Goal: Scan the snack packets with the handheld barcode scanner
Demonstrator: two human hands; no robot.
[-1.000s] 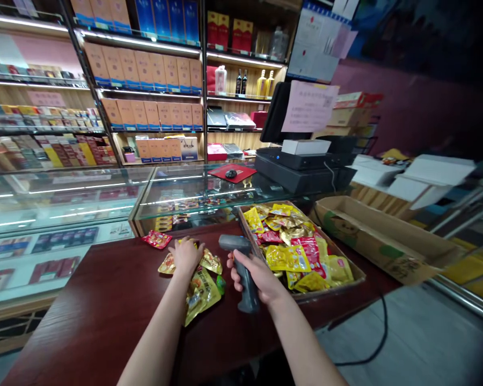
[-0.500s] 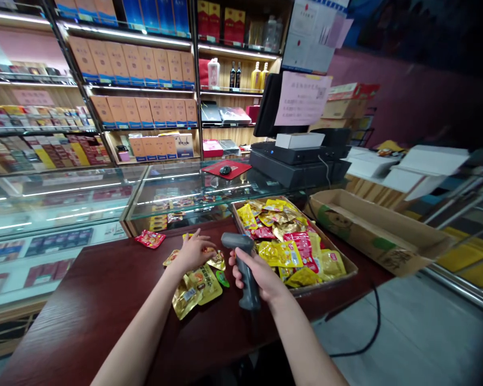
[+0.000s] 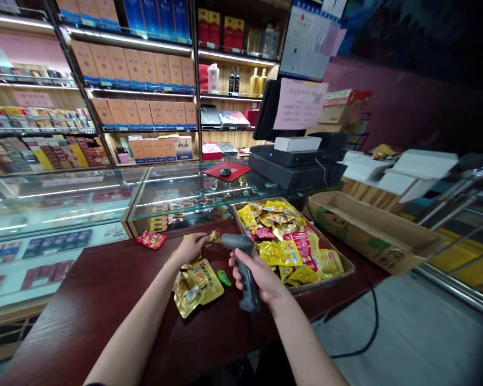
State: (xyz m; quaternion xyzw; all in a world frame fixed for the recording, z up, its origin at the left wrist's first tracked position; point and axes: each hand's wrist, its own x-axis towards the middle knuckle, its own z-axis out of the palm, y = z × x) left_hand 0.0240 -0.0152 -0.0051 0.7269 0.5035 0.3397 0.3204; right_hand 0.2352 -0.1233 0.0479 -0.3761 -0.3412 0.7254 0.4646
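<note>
My right hand [image 3: 261, 276] is wrapped around the handle of a grey barcode scanner [image 3: 247, 273], its head pointing left. To its left, the fingers of my left hand [image 3: 192, 247] pinch a small gold snack packet [image 3: 214, 236] by its edge, just in front of the scanner head. Below that hand, gold foil snack packets [image 3: 209, 281] lie overlapping on the dark red table [image 3: 116, 300]. A small green packet [image 3: 224, 277] rests between them and the scanner. Farther left lies a red packet [image 3: 152, 239].
Right of the scanner, a shallow carton [image 3: 348, 266] holds many yellow, gold and red packets. Behind it stand a long cardboard box [image 3: 370, 236] and a black cash register [image 3: 293, 169]. A glass display counter [image 3: 177, 185] borders the table's far side. A black cable [image 3: 376, 321] hangs at right.
My left hand has closed on the small gold packet and lifted it slightly toward the scanner head. The green packet has shifted a little right. My right hand stays nearly still with the scanner.
</note>
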